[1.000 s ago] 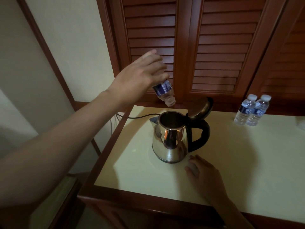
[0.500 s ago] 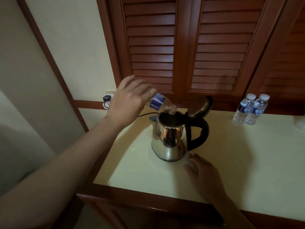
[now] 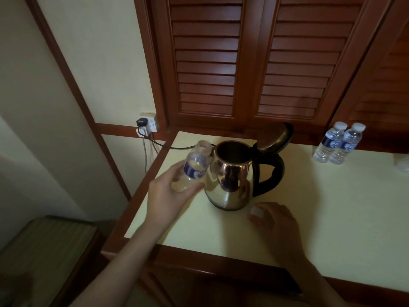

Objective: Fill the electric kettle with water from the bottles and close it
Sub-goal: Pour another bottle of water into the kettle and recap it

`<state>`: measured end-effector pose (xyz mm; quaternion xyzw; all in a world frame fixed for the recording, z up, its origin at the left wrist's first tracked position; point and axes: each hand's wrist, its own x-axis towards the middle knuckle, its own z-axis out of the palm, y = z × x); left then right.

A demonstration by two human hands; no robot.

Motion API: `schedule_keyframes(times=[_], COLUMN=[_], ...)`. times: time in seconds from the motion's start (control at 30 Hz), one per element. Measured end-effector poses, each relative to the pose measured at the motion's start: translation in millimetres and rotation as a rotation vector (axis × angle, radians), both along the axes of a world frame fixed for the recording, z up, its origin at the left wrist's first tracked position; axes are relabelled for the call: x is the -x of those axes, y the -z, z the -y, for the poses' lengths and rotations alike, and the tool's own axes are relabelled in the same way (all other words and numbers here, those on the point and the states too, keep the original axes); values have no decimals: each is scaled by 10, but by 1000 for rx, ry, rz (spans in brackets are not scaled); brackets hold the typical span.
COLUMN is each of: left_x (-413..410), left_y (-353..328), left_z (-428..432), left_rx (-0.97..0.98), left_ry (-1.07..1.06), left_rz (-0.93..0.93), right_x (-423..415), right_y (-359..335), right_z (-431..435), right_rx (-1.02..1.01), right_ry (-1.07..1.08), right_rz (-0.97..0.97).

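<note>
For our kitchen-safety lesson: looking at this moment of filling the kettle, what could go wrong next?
The open bottle, tilted in the left hand beside the kettle, could dribble any leftover water onto the table. The cord runs across that same corner to a wall socket, so a spill there may be hazardous.

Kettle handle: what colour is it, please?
The handle is plain black, next to the shiny metal body of the kettle. The head view shows it.

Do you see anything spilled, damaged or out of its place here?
Nothing stands out. The table shows no spill, the kettle stands upright with lid open, and the left hand grips the uncapped bottle, mouth upward. The right hand holds its white cap.
</note>
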<state>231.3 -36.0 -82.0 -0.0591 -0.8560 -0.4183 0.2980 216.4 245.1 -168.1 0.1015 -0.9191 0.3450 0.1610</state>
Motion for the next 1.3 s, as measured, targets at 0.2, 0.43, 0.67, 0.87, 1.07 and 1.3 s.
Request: schedule_keyframes(times=[0.2, 0.43, 0.67, 0.87, 1.07, 1.3], left_x=[-129, -129, -122, -102, -95, -102], left_y=[407, 682, 737, 738, 740, 730], left_z=[-52, 14, 16, 45, 41, 29], left_rx=[-151, -282, -245, -212, -225, -225], left_ry=[32, 23, 92, 125, 163, 198], left_rz=[114, 223, 228, 255, 229, 265], right_x=[-15, -192, -149, 247, 428, 457], right_y=[-30, -269, -1153, -1460, -1529, -1796], right_z=[14, 217, 697, 1052, 1180, 1281], right_rx=[-44, 81, 85, -158, -300, -489], right_ry=[-69, -143, -386, -539, -612, -722], right_rz=[-24, 20, -158, -136, 24, 111])
